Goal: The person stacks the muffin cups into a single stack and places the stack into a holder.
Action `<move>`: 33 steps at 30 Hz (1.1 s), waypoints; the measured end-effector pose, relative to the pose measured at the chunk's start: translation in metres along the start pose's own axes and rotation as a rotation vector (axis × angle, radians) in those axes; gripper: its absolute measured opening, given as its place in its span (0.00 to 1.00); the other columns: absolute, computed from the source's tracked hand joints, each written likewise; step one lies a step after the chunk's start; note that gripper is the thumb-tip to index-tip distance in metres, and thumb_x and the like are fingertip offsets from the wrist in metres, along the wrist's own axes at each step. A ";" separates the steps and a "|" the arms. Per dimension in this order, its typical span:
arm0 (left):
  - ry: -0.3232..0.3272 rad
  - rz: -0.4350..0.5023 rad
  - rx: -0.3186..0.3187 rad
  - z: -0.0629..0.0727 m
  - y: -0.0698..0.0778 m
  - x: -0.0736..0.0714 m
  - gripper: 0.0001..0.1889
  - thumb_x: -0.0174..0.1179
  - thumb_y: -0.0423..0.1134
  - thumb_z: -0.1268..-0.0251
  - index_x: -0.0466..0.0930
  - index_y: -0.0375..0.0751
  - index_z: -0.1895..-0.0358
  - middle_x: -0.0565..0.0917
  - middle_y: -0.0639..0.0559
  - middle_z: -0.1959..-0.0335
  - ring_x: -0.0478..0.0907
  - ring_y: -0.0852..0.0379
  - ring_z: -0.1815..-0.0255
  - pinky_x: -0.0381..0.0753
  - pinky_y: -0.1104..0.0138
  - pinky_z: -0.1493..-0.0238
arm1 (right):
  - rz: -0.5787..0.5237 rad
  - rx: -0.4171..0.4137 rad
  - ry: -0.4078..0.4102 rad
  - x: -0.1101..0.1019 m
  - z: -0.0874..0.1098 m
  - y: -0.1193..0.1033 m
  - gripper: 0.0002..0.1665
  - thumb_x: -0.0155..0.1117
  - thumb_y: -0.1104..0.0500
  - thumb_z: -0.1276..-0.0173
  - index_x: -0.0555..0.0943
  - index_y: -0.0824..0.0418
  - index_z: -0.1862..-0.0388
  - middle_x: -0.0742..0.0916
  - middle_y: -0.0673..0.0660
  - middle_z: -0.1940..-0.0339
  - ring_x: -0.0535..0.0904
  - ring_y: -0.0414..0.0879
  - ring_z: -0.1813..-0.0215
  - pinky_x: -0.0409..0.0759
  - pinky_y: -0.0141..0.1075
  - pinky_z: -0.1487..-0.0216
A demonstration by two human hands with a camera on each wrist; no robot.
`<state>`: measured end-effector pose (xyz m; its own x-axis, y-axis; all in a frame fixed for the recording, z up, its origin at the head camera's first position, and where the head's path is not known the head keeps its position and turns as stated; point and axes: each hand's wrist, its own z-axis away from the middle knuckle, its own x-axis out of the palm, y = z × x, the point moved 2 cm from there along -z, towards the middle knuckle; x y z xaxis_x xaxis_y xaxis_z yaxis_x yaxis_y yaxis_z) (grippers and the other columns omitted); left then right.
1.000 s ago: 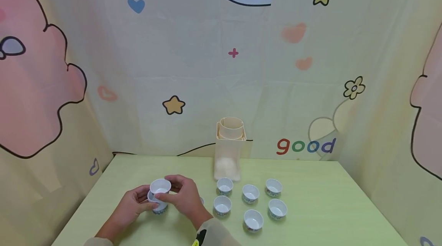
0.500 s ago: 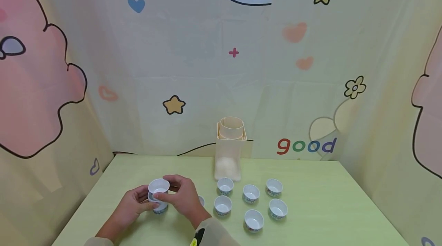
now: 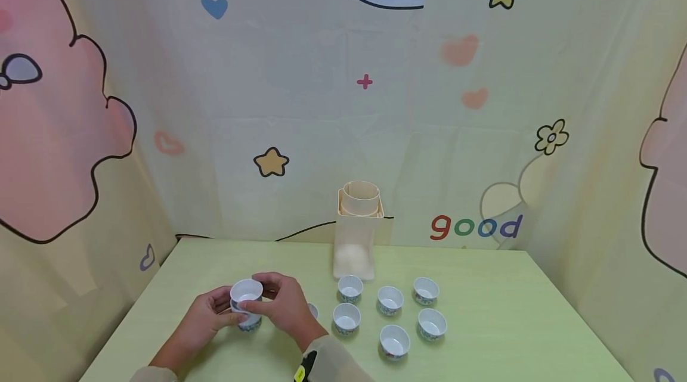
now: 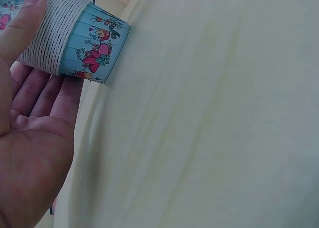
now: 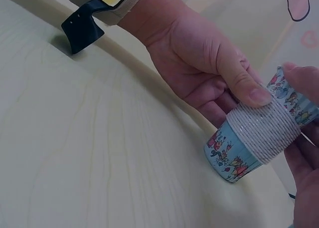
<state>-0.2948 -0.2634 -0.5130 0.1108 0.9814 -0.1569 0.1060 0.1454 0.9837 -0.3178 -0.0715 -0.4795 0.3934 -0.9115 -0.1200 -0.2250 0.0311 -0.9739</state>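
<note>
A stack of nested paper cups (image 5: 264, 132), light blue with flowers, is gripped around its rims by my left hand (image 3: 206, 314). The left thumb (image 4: 25, 31) lies across the stack and the fingers run behind it. On top, one more paper cup (image 3: 247, 290) sits partly inside the stack, its flowered wall (image 5: 290, 97) showing above the rims. My right hand (image 3: 285, 304) pinches this upper cup between thumb and fingers. Both hands are close together over the left part of the table.
Several single paper cups (image 3: 394, 342) stand upright right of my hands; another cup (image 3: 313, 310) is mostly hidden behind the right hand. A cream-coloured holder (image 3: 354, 251) with a round tube in its square top stands at the table's back edge. A printed curtain (image 3: 300, 84) surrounds the table (image 3: 483, 304).
The upper cup has shifted slightly left and settled a little lower on the stack. Both hands keep their hold, the right hand moving slightly left with the cup.
</note>
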 end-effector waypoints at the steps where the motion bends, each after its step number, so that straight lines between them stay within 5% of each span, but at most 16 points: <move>1: 0.002 -0.002 0.000 0.000 0.000 0.000 0.38 0.76 0.32 0.44 0.68 0.18 0.33 0.80 0.29 0.37 0.82 0.72 0.50 0.84 0.76 0.46 | -0.002 0.004 -0.001 0.000 0.000 0.001 0.30 0.81 0.62 0.42 0.82 0.65 0.40 0.90 0.54 0.49 0.87 0.42 0.47 0.86 0.34 0.42; 17: 0.035 -0.039 -0.052 0.001 -0.001 0.001 0.38 0.76 0.32 0.44 0.70 0.22 0.32 0.80 0.30 0.36 0.82 0.68 0.47 0.84 0.75 0.45 | 0.101 0.017 -0.036 -0.002 -0.003 0.003 0.29 0.82 0.62 0.43 0.84 0.65 0.43 0.88 0.52 0.47 0.87 0.41 0.48 0.87 0.32 0.45; 33: 0.031 -0.021 -0.028 -0.002 -0.004 -0.001 0.38 0.76 0.33 0.43 0.70 0.22 0.32 0.81 0.34 0.37 0.82 0.70 0.48 0.83 0.76 0.46 | 0.246 0.043 -0.107 -0.006 -0.009 -0.002 0.30 0.82 0.60 0.44 0.85 0.64 0.42 0.90 0.52 0.47 0.86 0.37 0.51 0.86 0.26 0.50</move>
<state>-0.2969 -0.2648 -0.5169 0.0785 0.9813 -0.1756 0.0802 0.1693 0.9823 -0.3279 -0.0696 -0.4756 0.4241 -0.8258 -0.3718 -0.2880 0.2662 -0.9199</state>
